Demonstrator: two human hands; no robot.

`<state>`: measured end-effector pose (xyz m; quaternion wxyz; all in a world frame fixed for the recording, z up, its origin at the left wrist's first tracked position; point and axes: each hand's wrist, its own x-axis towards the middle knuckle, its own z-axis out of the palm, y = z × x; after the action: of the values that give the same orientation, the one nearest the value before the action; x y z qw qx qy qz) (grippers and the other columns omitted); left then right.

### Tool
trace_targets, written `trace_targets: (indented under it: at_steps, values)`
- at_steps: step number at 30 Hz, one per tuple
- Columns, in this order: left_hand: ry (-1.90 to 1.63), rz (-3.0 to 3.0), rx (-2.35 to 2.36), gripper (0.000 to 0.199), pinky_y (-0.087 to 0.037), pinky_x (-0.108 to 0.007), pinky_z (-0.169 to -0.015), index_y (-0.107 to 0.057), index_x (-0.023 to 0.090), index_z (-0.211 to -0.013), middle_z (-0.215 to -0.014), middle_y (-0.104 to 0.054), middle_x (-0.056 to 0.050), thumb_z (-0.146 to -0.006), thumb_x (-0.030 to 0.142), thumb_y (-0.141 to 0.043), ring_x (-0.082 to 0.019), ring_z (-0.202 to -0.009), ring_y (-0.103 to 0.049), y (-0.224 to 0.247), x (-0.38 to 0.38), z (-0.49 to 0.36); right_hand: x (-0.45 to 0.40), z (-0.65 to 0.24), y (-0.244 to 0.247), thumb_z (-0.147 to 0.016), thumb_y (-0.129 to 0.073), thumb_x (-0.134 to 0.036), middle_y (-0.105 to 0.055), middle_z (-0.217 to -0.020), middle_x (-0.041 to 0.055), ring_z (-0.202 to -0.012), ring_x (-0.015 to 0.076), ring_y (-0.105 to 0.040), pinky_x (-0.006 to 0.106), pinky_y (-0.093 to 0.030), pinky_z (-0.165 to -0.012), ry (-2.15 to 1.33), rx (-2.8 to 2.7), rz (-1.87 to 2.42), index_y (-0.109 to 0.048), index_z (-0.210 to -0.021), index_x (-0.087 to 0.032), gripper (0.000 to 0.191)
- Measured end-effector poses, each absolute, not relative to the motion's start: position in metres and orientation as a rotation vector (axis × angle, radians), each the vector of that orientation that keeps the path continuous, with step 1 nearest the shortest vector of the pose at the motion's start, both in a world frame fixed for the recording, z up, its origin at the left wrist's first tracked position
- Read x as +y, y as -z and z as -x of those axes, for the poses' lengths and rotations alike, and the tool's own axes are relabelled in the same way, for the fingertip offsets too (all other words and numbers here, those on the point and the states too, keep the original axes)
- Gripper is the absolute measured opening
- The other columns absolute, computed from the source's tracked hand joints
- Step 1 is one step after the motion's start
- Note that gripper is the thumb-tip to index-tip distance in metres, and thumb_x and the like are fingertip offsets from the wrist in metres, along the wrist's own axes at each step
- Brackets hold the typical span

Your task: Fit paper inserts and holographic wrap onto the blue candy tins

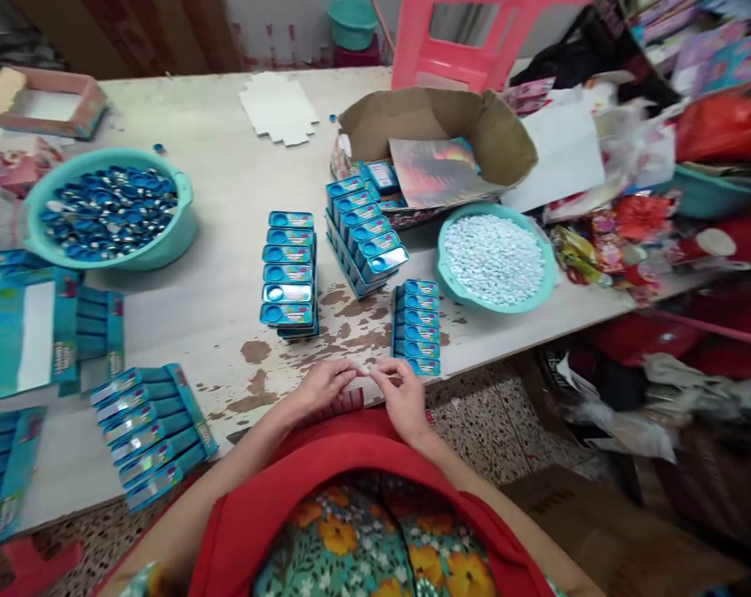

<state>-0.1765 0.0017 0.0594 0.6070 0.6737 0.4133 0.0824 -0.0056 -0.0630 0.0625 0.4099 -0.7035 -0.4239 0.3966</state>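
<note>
My left hand (326, 385) and my right hand (403, 398) meet at the table's front edge, the fingertips of both pinched together. Something small and whitish shows between them, too small to name. Just beyond my right hand stands a row of blue boxes with round windows (421, 319). Farther off are a stack of similar blue boxes (287, 274) and a slanted double row (366, 232). To the right, a turquoise basin (553, 278) holds many small pale pieces. At the left, another turquoise basin (182, 236) is filled with blue and silvery round pieces.
Blue cartons (65, 332) and a tray of boxes (152, 431) lie at the left. Behind the stacks sits an open cardboard box (506, 149), with a pink stool (438, 66) beyond it. Packets and bags (624, 232) crowd the right. A white cut-out card (279, 108) lies at the back.
</note>
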Motion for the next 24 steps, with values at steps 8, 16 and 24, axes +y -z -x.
trace_targets:
  at_steps: [8,16,24]
  values:
    - [-0.045,-1.639,0.689,0.015,-0.035,-0.021,-0.049,-0.044,0.019,-0.098,-0.062,-0.051,0.005,-0.087,0.025,-0.035,-0.009,-0.048,-0.047,-0.048,0.032,0.082,-0.082,-0.065,-0.035,-0.073,-0.064,-0.043,-0.049,-0.107,0.0103,-0.104,0.0242,-0.049,0.035,-0.043,-0.083,-0.520,-0.819,2.085,-0.066,-0.075,-0.017,0.026]
    - [-0.110,-1.567,0.738,0.011,-0.040,-0.020,-0.054,-0.038,0.020,-0.096,-0.063,-0.052,0.005,-0.086,0.022,-0.035,-0.010,-0.054,-0.050,-0.008,0.024,0.063,-0.076,-0.077,-0.004,-0.065,-0.070,-0.041,-0.056,-0.105,0.0122,-0.093,0.0209,-0.055,0.033,-0.047,-0.078,-0.553,-0.606,2.045,-0.057,-0.090,-0.015,0.038]
    - [0.209,-2.034,1.158,0.025,-0.042,-0.034,-0.074,-0.048,0.018,-0.109,-0.091,-0.066,-0.013,-0.088,0.025,-0.037,-0.026,-0.086,-0.062,-0.017,0.006,0.055,-0.076,-0.093,0.000,-0.073,-0.060,-0.043,-0.063,-0.089,0.0094,-0.080,0.0179,-0.060,0.034,-0.048,-0.077,-0.649,-0.643,1.970,-0.053,-0.092,-0.015,0.035]
